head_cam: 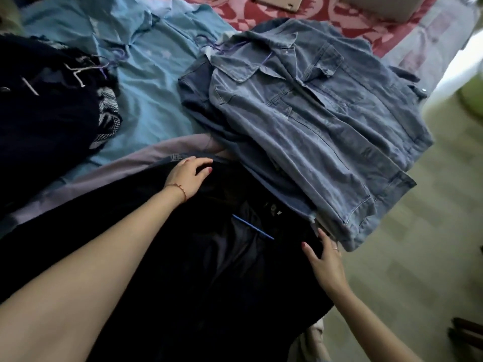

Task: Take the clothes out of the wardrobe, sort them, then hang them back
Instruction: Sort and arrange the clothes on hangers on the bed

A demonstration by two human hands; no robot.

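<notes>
A black garment [198,270] lies spread on the bed in front of me, with a blue hanger bar [252,227] showing at its neck. My left hand [189,175] rests on its far edge, fingers loosely bent. My right hand [325,259] touches its right edge with straight fingers, next to the hem of a light denim jacket [321,121]. The denim jacket tops a pile of blue clothes [198,100] to the right. A light blue shirt [156,82] lies behind, and a dark pile [47,121] with white hanger parts sits at left.
A lilac garment [109,173] lies under the black one. The red patterned bedcover [313,11] shows at the back with a flat box [279,2] on it. The bed's right edge drops to a pale floor [418,257].
</notes>
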